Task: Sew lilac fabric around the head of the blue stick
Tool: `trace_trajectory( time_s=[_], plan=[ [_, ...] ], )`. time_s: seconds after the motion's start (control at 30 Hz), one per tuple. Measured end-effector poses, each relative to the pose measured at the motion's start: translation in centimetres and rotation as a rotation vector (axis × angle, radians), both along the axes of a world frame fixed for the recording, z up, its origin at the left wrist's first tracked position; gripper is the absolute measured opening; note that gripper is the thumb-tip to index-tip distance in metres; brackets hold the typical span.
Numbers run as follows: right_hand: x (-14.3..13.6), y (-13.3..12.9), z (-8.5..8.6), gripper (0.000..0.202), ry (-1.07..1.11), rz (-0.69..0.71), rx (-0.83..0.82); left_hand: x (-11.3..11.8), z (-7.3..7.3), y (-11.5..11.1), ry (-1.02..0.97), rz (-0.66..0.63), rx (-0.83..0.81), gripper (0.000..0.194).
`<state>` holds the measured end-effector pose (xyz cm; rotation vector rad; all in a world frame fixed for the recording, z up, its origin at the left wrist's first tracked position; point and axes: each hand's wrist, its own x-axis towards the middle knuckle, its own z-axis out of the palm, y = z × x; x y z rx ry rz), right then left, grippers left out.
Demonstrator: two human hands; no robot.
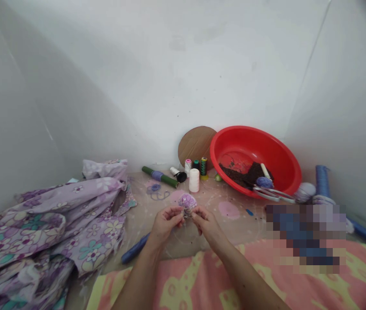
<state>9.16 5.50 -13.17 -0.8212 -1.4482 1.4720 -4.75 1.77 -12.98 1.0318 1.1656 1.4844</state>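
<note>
Both hands meet in the middle of the view, pinching the lower, gathered end of a small purple-and-white floral cloth bundle (187, 200). My left hand (167, 218) is closed on its left side, thumb against the fingers. On the other side my right hand (206, 221) pinches the same gathered end. The bundle's rounded top bulges up beyond the fingertips. What exactly lies between the fingers is too small to make out. A white thread spool (194, 181) stands just behind the bundle.
A tilted red basin (286, 161) with dark material and scissors (273, 193) is at right. Thread spools (204, 165) stand by a cardboard disc (195, 144). A green stick (170, 181) wound with purple yarn lies behind. Floral fabric (95, 232) is heaped left; a pink-yellow cloth (189, 284) lies in front.
</note>
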Motion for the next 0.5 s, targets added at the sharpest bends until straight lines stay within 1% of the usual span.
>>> trace_trajectory(
  time_s=[0.17, 0.27, 0.4, 0.5],
  plan=[
    [-0.11, -0.08, 0.22, 0.013, 0.005, -0.019, 0.023, -0.03, -0.11, 0.04, -0.010, -0.005, -0.007, 0.035],
    [-0.36, 0.01, -0.02, 0.020, 0.015, 0.005, 0.044, -0.02, -0.15, 0.08, -0.019, -0.006, -0.015, 0.036],
    [-0.45, 0.16, -0.43, 0.011, -0.093, 0.034, 0.087, -0.01, -0.09, 0.07, -0.014, -0.006, -0.015, 0.034],
    [-0.33, 0.11, -0.44, 0.014, -0.123, 0.024, 0.104, 0.01, -0.03, 0.05, 0.007, 0.005, -0.007, 0.034]
  ],
)
